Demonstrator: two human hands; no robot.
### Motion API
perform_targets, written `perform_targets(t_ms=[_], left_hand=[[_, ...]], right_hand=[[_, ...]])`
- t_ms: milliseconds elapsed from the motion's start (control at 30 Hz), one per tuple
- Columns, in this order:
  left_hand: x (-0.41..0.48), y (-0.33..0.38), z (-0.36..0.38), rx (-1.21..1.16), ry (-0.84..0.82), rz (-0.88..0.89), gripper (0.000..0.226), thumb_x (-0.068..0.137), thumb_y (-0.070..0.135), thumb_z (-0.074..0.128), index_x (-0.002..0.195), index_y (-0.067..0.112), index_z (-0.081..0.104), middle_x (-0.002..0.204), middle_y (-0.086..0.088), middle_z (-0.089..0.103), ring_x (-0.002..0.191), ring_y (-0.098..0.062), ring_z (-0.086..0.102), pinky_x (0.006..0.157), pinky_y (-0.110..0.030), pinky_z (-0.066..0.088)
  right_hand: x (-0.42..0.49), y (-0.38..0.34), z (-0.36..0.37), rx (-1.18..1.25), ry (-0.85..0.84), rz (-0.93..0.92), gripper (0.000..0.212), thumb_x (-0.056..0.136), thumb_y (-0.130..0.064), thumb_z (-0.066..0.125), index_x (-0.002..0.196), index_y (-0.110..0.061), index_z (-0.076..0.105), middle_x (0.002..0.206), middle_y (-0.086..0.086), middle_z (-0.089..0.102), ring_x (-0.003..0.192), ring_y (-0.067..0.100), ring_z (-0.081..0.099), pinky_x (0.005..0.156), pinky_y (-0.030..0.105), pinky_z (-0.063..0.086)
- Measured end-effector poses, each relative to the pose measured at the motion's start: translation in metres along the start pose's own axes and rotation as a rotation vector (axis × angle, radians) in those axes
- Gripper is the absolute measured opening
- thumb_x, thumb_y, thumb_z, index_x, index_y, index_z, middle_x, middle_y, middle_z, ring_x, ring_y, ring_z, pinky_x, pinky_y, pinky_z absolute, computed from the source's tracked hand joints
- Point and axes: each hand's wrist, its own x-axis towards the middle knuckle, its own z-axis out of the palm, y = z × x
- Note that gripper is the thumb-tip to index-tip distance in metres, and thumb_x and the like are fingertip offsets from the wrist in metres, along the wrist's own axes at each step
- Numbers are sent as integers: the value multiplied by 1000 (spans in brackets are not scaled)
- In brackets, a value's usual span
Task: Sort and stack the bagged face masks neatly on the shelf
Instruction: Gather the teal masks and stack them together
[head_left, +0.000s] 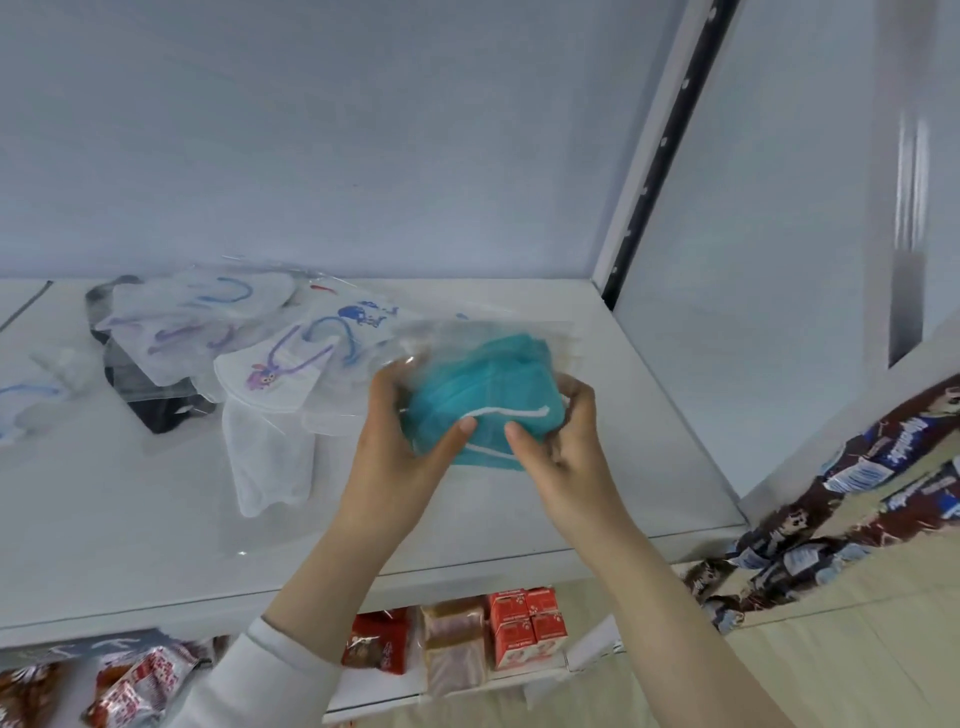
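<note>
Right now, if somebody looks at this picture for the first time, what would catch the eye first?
First, the teal masks in a clear bag, gripped by the left hand and the right hand over the white shelf. Behind them, to the left, lies a loose pile of bagged white masks with blue and purple loops. On the lower level, the red cartons stand out.

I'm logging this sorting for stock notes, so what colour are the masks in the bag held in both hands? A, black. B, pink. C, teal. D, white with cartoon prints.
C: the left hand and right hand grip a clear bag of teal masks with white ear loops.
</note>
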Motion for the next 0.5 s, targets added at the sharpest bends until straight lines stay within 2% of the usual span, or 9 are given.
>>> perform_targets(t_ms=[100, 167, 300, 367, 500], left_hand=[[-7, -6, 9, -39, -50, -79, 53, 85, 13, 67, 126, 19, 34, 115, 11, 52, 99, 13, 55, 85, -12, 48], [-10, -5, 12, -76, -45, -92, 50, 87, 12, 61, 126, 22, 32, 116, 14, 50, 99, 15, 54, 81, -10, 48], [-13, -5, 10, -120, -50, -108, 29, 85, 24, 58, 109, 27, 41, 108, 8, 54, 98, 0, 59, 81, -17, 49], [-16, -5, 7, -90, -53, -120, 27, 78, 32, 59, 100, 26, 45, 99, 3, 57, 91, -7, 60, 75, -20, 50], [-22, 12, -8, -40, 21, -69, 23, 78, 29, 64, 91, 21, 46, 84, 3, 56, 73, -4, 58, 63, -15, 47]], right_hand=[[-3, 11, -2, 2, -24, 22, 40, 92, -6, 53, 112, -33, 33, 121, -6, 51, 108, -2, 56, 84, 16, 48], [-3, 12, -2, 3, -24, 19, 36, 92, -8, 53, 111, -32, 34, 118, -7, 52, 106, -4, 56, 85, 17, 48], [-7, 15, -3, 18, 12, 4, 34, 91, -9, 55, 111, -30, 37, 116, -4, 55, 105, 2, 59, 84, 19, 50], [-11, 14, -2, 23, 34, 15, 33, 90, -10, 56, 110, -30, 39, 115, -4, 57, 104, 4, 60, 80, 17, 50], [-15, -9, 4, 47, -2, -7, 32, 82, -23, 59, 109, -29, 43, 112, -6, 61, 100, -2, 61, 75, 14, 51]])
